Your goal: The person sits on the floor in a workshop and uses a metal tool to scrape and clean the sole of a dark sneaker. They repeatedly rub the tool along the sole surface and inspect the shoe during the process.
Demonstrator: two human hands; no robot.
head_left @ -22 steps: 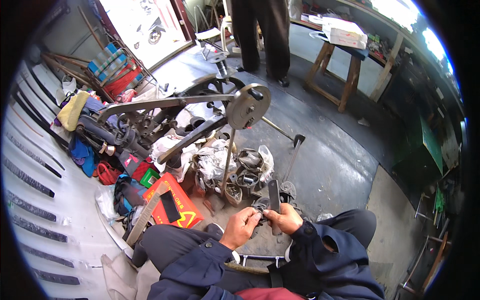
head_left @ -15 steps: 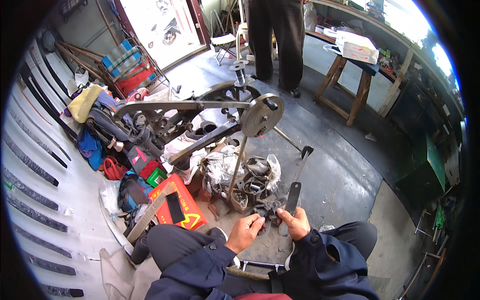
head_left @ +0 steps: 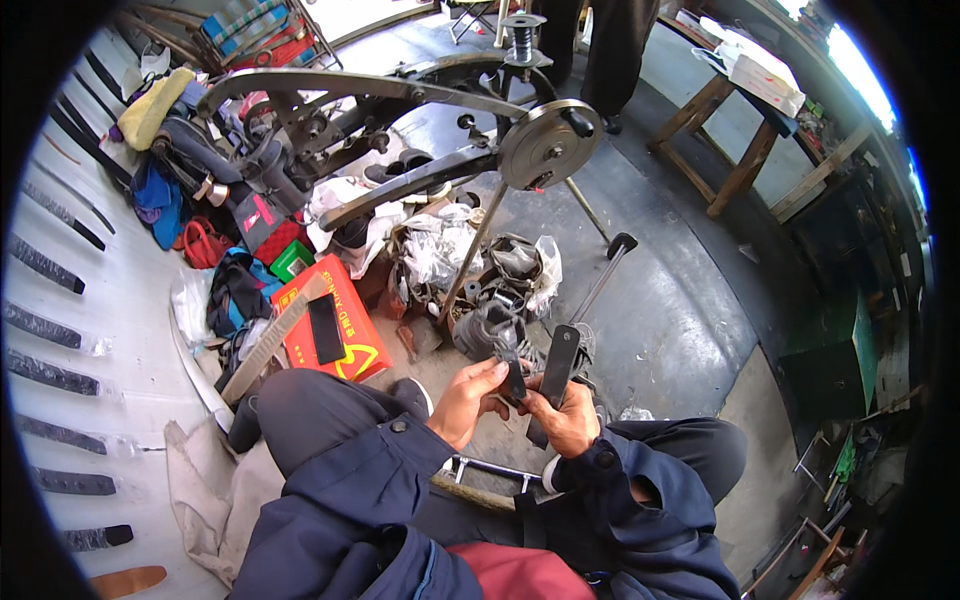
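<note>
My left hand pinches a small dark strip between thumb and fingers, low in front of my knees. Close beside it, my right hand is closed round a flat black piece with a rounded upper end and a small hole. A dark part of that piece seems to stick out below the fist; its exact kind is unclear. The fingertips of both hands nearly meet at the strip. Just beyond them lies a heap of dark scraps on the floor.
A hand-cranked metal machine with a round wheel stands ahead. Left of my knees are a red-orange box with a black phone on it and piled bags. A wooden stool and a standing person's legs are farther off.
My view has tipped downward, so the machine sits higher in the picture. My left hand has come up with a dark strip now showing in its fingers; my right hand keeps the black piece.
</note>
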